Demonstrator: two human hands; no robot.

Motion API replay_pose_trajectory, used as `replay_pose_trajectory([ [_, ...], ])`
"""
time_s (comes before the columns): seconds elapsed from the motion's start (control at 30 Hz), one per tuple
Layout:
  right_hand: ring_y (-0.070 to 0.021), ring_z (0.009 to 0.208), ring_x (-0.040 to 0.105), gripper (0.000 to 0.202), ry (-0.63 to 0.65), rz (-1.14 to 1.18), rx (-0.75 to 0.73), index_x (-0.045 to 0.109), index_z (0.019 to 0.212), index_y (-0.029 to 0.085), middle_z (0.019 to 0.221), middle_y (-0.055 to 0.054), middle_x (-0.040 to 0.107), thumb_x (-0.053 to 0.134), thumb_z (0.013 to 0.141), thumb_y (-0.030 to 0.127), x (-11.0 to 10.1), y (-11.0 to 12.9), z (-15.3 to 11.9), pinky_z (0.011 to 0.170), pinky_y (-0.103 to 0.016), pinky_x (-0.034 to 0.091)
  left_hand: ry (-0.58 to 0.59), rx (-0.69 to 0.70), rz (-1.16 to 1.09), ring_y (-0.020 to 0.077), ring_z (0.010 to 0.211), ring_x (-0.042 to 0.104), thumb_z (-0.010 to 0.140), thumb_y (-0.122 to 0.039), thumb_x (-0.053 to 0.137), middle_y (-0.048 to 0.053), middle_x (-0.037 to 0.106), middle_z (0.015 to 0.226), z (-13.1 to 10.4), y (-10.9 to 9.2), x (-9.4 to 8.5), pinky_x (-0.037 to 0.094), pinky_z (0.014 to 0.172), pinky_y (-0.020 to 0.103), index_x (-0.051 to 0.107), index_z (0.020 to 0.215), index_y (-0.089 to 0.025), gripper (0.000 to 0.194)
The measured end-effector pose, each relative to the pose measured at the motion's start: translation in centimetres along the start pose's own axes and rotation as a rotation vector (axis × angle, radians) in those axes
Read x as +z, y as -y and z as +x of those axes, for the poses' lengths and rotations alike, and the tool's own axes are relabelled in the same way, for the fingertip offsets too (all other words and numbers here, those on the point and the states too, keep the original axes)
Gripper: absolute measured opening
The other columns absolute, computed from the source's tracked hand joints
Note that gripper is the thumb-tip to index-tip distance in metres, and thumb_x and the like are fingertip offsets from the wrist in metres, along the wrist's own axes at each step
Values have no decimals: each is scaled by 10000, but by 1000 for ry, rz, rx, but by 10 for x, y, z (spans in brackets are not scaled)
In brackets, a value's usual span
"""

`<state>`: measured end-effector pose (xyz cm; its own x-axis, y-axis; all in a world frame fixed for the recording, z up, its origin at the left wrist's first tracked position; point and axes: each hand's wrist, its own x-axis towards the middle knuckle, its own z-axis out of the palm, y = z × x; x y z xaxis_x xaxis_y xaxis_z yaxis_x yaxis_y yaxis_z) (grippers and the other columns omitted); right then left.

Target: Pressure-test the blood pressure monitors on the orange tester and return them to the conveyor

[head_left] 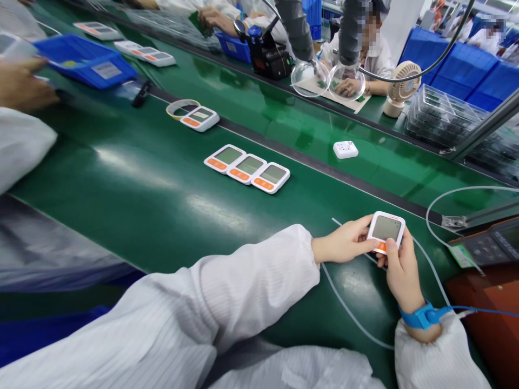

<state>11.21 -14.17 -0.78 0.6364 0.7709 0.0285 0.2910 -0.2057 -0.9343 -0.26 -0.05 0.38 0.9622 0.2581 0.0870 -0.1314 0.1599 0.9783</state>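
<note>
Both of my hands hold one small white handheld device with a grey screen [386,227] and orange buttons, raised a little over the green bench. My left hand [344,240] grips its left side, the thumb near the lower edge. On the right side, my right hand [401,267] wraps round it, with the thumb pressed by the orange buttons. A blue wrist strap circles my right wrist. To the left, three similar white devices [248,167] lie in a touching row, screens up.
Another such device [199,118] lies by a roll of tape [178,108]. A small white unit [345,149] rests across the dark rail. Thin cables curve around my hands. An orange-and-black instrument [490,243] stands at right. A co-worker's hand [24,84] is beside a blue bin [85,62].
</note>
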Motion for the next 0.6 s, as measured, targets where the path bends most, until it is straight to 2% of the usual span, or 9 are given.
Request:
replay_pose_trajectory([
  [0.17,-163,532,584,597,2,0,20,357,1464,163,768,-16,636,474,974,483,0,0,0,539,-303,514,4,15,4,222,937,668,896,-349,631,125,688,1070,0,0,0,518,788,336,426,1391,-148,573],
  [0.6,-164,530,584,594,1,-10,33,360,1464,170,763,-14,640,473,967,475,0,1,0,539,-302,508,5,12,15,209,926,672,902,-325,620,122,682,1096,0,-1,-1,513,772,318,427,1383,-154,546],
])
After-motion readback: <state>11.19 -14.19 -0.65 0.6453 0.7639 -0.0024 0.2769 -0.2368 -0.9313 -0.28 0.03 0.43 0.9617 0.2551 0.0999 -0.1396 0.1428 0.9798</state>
